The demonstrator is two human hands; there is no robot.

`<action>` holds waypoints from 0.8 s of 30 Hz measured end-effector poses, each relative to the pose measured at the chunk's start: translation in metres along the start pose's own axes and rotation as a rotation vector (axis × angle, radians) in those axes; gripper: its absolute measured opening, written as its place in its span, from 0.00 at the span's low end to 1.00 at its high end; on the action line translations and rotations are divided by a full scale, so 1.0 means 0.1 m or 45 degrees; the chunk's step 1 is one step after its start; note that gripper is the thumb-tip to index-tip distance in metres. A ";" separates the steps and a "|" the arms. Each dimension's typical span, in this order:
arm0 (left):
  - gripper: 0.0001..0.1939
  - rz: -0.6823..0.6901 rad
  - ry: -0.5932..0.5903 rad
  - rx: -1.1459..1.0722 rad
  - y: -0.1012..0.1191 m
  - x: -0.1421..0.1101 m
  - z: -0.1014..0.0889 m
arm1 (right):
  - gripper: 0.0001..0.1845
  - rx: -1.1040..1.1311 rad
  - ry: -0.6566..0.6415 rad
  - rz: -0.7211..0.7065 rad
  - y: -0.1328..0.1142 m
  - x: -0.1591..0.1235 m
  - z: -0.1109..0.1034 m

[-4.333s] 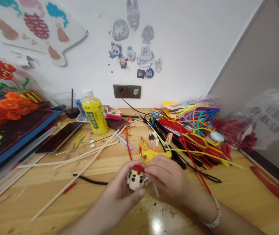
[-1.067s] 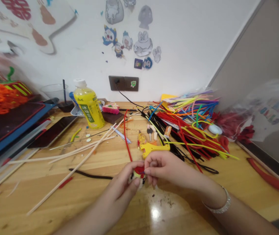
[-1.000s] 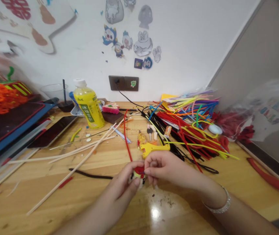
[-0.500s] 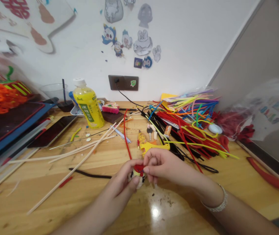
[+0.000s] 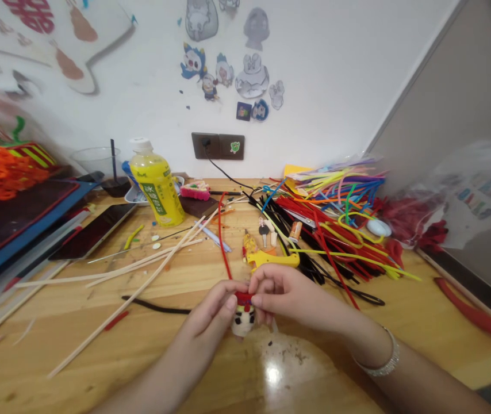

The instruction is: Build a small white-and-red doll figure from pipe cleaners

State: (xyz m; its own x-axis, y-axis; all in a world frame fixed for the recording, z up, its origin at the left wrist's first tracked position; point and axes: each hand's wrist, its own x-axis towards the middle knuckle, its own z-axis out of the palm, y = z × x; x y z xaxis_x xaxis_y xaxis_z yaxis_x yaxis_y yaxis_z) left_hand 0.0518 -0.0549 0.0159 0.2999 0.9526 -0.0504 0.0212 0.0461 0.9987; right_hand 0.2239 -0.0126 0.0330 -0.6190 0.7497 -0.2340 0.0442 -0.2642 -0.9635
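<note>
Both hands meet at a small figure (image 5: 244, 322) with a cream head, black patches and a red part above it, near the table's front middle. My left hand (image 5: 216, 313) is closed, pinching the red part from the left with thumb and fingers. From the other side my right hand (image 5: 277, 293) is closed too, thumb and index finger pinching the same red part; its other fingers are curled. Just beyond the right hand lies a yellow glue gun (image 5: 267, 259). A red pipe cleaner (image 5: 223, 236) stretches away behind the left hand, and a black one (image 5: 154, 306) lies left of it.
Pale wooden sticks (image 5: 142, 287) cross the table on the left, near a dark tablet (image 5: 94, 230). A yellow drink bottle (image 5: 158, 190) stands at the back. Red and black pipe cleaners (image 5: 340, 241) pile up on the right, beside a red curved strip (image 5: 474, 310).
My left thumb has moved up from the figure's cream head to the red part, so more of the head now shows. The right hand has shifted only slightly.
</note>
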 end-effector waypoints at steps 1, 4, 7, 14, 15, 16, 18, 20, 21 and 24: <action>0.12 -0.004 -0.004 -0.035 -0.01 0.00 -0.01 | 0.06 -0.001 -0.006 -0.006 0.00 0.00 0.00; 0.11 -0.039 -0.064 -0.202 -0.05 0.01 -0.02 | 0.06 0.004 -0.003 -0.036 0.01 0.00 -0.02; 0.13 -0.044 -0.128 -0.355 -0.11 0.02 -0.03 | 0.07 -0.004 0.037 -0.081 0.01 0.00 -0.03; 0.15 -0.030 -0.101 -0.390 -0.18 0.04 -0.01 | 0.06 -0.094 0.079 -0.127 0.01 -0.01 -0.03; 0.15 -0.024 -0.096 -0.382 -0.18 0.04 -0.01 | 0.07 -0.104 0.086 -0.130 0.01 -0.01 -0.03; 0.15 -0.020 -0.094 -0.368 -0.17 0.03 0.00 | 0.07 -0.113 0.092 -0.135 0.01 -0.01 -0.02; 0.16 -0.013 -0.098 -0.334 -0.16 0.03 0.01 | 0.09 -0.128 0.102 -0.143 0.01 -0.01 -0.01; 0.16 -0.009 -0.108 -0.303 -0.14 0.02 0.02 | 0.09 -0.135 0.106 -0.153 0.02 -0.01 -0.01; 0.16 -0.005 -0.110 -0.295 -0.13 0.02 0.02 | 0.09 -0.137 0.106 -0.158 0.02 0.00 -0.01; 0.16 0.009 -0.109 -0.282 -0.11 0.02 0.03 | 0.07 -0.142 0.101 -0.170 0.03 -0.01 -0.01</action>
State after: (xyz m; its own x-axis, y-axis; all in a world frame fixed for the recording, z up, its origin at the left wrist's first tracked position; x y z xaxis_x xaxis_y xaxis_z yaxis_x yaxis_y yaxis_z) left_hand 0.0548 -0.0546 0.0049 0.3791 0.9247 -0.0345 -0.1877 0.1134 0.9757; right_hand 0.2250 -0.0134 0.0299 -0.5618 0.8202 -0.1080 0.0547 -0.0935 -0.9941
